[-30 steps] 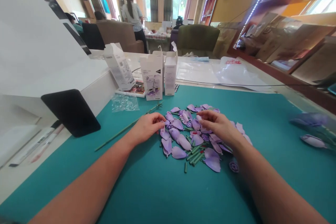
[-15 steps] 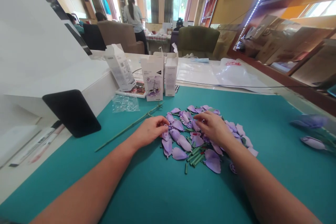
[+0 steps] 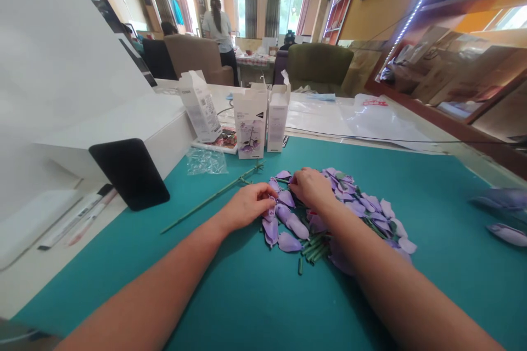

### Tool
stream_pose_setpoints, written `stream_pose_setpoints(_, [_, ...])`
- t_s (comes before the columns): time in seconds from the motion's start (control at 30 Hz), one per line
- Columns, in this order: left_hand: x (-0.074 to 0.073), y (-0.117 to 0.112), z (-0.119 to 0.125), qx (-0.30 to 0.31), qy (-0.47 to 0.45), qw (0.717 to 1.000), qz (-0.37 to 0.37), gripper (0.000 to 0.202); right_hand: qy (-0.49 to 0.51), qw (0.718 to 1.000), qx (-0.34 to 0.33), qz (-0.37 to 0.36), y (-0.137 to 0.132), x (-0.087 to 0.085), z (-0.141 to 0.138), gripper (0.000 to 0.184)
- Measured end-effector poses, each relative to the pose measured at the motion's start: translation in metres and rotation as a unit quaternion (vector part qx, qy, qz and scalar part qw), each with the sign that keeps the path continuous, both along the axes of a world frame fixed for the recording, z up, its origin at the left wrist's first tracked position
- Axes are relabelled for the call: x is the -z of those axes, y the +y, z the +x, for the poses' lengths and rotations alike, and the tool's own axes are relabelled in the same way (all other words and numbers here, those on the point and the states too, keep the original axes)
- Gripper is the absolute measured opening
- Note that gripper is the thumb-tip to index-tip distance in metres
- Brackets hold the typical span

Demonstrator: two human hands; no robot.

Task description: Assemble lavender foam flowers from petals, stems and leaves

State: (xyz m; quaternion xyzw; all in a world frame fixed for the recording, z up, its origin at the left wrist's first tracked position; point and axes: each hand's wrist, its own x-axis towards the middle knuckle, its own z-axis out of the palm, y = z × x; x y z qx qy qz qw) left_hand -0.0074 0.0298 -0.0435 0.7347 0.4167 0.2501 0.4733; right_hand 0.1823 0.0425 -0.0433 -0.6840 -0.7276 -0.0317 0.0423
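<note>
A pile of lilac plastic petal pieces [image 3: 373,205] lies on the green mat [image 3: 263,301]. My left hand [image 3: 249,205] is at the pile's left edge, thumb and fingers closed on a small lilac petal piece [image 3: 269,211]. Within the pile's far left part, my right hand [image 3: 313,189] reaches down with its fingers drawn together; what they grip is too small to make out. Short green stem tubes [image 3: 316,249] are bunched at the near side, partly under my right forearm. Left of the pile rests a long green stem [image 3: 209,199] with a branched tip.
Opened white boxes [image 3: 251,126] stand behind the mat, beside a crumpled clear bag [image 3: 207,162]. A black panel [image 3: 130,173] leans at the left near pens [image 3: 76,216]. Lilac flower buds [image 3: 508,234] lie far right. People and armchairs [image 3: 321,68] are in the background.
My right hand has moved left across the pile, and its fingers have drawn together. My left hand keeps its place at the left edge. The whole view has shifted slightly.
</note>
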Motion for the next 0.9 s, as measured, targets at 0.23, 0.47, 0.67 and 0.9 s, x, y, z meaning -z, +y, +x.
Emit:
stream_pose_setpoints(0.23, [-0.007, -0.004, 0.004, 0.001, -0.047, 0.995, -0.087, 0.011, 0.006, 1.0, -0.008, -0.001, -0.004, 0.001, 0.001, 0.021])
stream_pose_setpoints(0.47, [-0.007, -0.005, 0.005, 0.006, -0.08, 0.987, -0.136, 0.01, 0.02, 0.998, -0.038, 0.035, -0.02, -0.004, 0.005, 0.028])
stream_pose_setpoints(0.67, [-0.012, -0.01, 0.006, 0.008, -0.109, 0.983, -0.148, 0.018, 0.16, 0.973, -0.095, 0.136, -0.035, -0.005, 0.023, 0.025])
stream_pose_setpoints(0.9, [-0.015, -0.013, 0.007, 0.008, -0.122, 0.98, -0.156, 0.019, 0.6, 0.797, -0.016, 0.066, -0.052, -0.001, 0.024, 0.025])
